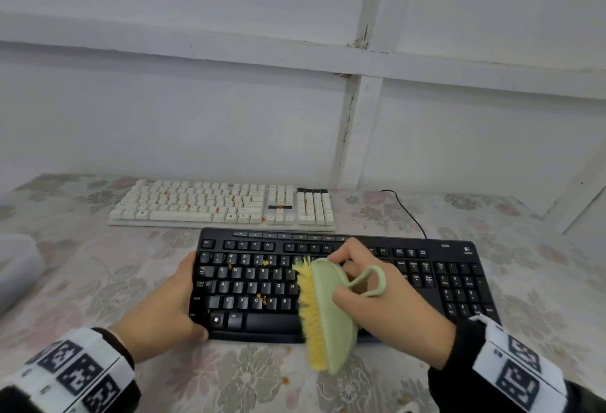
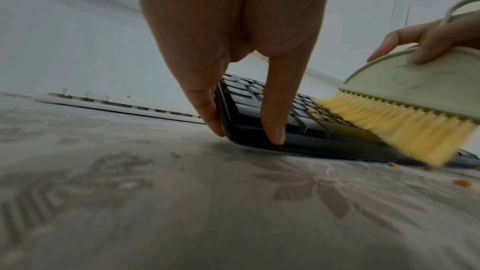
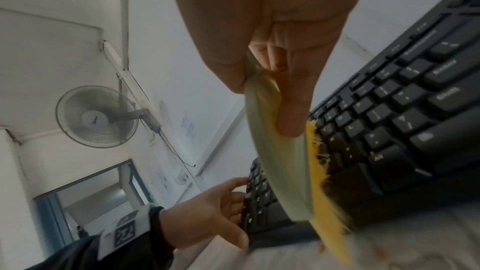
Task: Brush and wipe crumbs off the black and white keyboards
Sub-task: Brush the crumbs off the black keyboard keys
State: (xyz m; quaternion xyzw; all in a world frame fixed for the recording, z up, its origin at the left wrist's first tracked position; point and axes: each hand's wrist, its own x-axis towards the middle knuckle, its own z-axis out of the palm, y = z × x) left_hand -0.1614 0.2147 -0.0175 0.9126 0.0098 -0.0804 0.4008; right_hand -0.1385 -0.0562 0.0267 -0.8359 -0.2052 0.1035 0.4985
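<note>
The black keyboard (image 1: 459,284) lies near me on the table, with orange crumbs (image 1: 265,262) on its left keys. My left hand (image 1: 193,298) grips its left end, fingers along the side and thumb (image 2: 275,130) on the front corner. My right hand (image 1: 337,278) grips a pale green brush (image 1: 328,311) with yellow bristles (image 2: 389,122). The bristles rest across the middle keys and hang over the front edge. The white keyboard (image 1: 210,202) lies behind, also dotted with crumbs. In the right wrist view the brush (image 3: 278,161) hides part of the black keyboard (image 3: 402,120).
A floral tablecloth (image 1: 98,265) covers the table, with loose crumbs (image 1: 284,380) on it in front of the black keyboard. A black cable (image 1: 406,212) runs back right. A white object (image 1: 16,268) sits at the left edge. A white wall stands close behind.
</note>
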